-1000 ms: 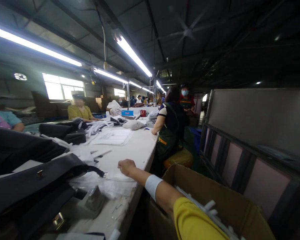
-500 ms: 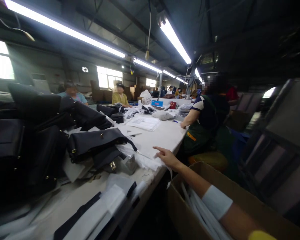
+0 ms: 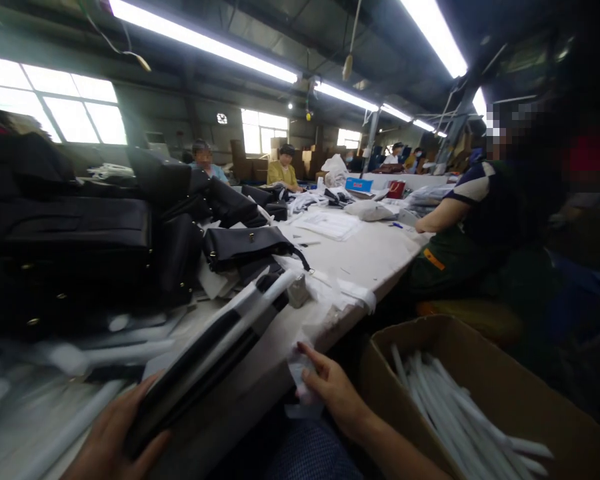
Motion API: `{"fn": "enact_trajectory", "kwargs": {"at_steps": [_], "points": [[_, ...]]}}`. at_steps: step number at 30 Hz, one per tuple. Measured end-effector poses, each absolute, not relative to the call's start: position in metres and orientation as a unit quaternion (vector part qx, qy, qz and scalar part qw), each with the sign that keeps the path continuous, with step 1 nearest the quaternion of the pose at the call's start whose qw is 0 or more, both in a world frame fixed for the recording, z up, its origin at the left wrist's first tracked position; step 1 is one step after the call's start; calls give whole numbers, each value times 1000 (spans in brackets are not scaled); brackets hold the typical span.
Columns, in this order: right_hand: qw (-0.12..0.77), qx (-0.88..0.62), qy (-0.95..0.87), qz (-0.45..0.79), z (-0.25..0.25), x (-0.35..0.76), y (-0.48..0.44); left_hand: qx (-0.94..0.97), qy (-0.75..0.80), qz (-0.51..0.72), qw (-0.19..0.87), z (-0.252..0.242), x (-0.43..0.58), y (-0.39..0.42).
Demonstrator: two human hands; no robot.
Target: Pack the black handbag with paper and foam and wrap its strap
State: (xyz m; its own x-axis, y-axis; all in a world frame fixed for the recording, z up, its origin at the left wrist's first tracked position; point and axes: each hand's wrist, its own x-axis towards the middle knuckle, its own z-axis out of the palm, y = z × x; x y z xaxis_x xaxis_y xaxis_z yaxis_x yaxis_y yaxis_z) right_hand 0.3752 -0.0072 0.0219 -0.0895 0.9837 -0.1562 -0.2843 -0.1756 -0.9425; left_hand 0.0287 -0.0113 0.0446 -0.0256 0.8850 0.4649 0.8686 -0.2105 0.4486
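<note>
My left hand (image 3: pixel 113 430) is closed around the near end of a long bundle of black and white strips (image 3: pixel 225 333), tilted up from the table at the lower left. Between the thumb and fingers of my right hand (image 3: pixel 333 383), a thin, crumpled white sheet (image 3: pixel 300 370) is pinched; whether it is paper or plastic I cannot tell. That hand is just off the table's edge, above my lap. Beyond the bundle lies a black handbag (image 3: pixel 250 245) with a metal clasp and a strap.
Several black bags (image 3: pixel 75 233) are piled at the left. To my right stands a cardboard box (image 3: pixel 380 363) holding long white rolls (image 3: pixel 445 393). A co-worker (image 3: pixel 460 220) sits along the white table's (image 3: pixel 380 260) right side. White wrapping (image 3: pixel 345 293) lies near its edge.
My right hand has drawn back from over the table to its near edge and now pinches the white sheet. My left hand has come into view, and the strip bundle is lifted. The view has shifted.
</note>
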Motion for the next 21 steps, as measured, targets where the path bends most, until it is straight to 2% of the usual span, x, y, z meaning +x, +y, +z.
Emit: {"fn": "enact_trajectory", "kwargs": {"at_steps": [6, 11, 16, 21], "points": [[478, -307, -408, 715, 23, 275, -6, 671, 663, 326, 60, 87, 27, -12], [387, -274, -550, 688, 33, 228, 3, 673, 634, 375, 72, 94, 29, -14], [183, -294, -755, 557, 40, 221, 12, 690, 609, 386, 63, 83, 22, -14], [160, -309, -846, 404, 45, 213, 4, 712, 594, 370, 65, 76, 25, -16]]}}
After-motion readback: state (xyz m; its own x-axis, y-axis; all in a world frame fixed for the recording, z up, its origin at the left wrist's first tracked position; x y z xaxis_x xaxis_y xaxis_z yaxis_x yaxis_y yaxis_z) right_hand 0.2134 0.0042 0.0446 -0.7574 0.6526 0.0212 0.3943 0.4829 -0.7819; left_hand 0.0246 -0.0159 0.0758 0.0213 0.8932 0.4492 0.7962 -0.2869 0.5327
